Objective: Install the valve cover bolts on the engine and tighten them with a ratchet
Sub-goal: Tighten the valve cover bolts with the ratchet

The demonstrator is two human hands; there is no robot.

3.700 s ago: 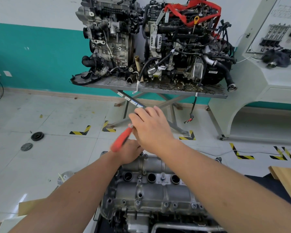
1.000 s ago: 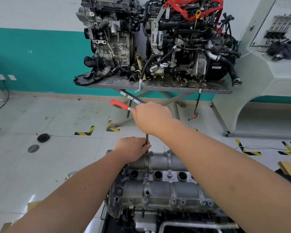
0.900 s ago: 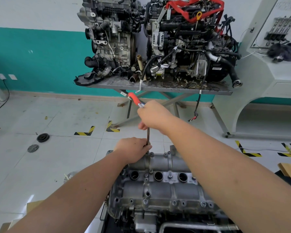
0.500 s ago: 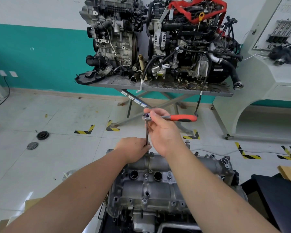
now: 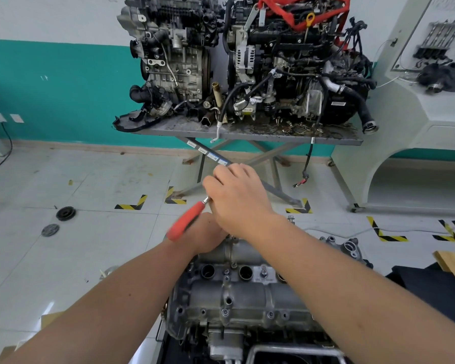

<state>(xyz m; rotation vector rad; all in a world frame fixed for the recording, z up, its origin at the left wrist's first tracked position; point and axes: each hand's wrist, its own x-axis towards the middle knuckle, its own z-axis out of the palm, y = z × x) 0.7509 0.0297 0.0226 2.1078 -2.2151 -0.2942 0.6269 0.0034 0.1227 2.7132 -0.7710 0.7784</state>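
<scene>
right hand [image 5: 238, 198] grips ratchet [image 5: 185, 223] above valve cover [image 5: 237, 290] far edge; left hand [image 5: 206, 236] grip hidden.

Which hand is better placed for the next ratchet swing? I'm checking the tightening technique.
Probably the right. The right hand already grips the ratchet near its head, above the far edge of the valve cover. The left hand sits low beneath the red handle, apparently steadying the extension.
</scene>
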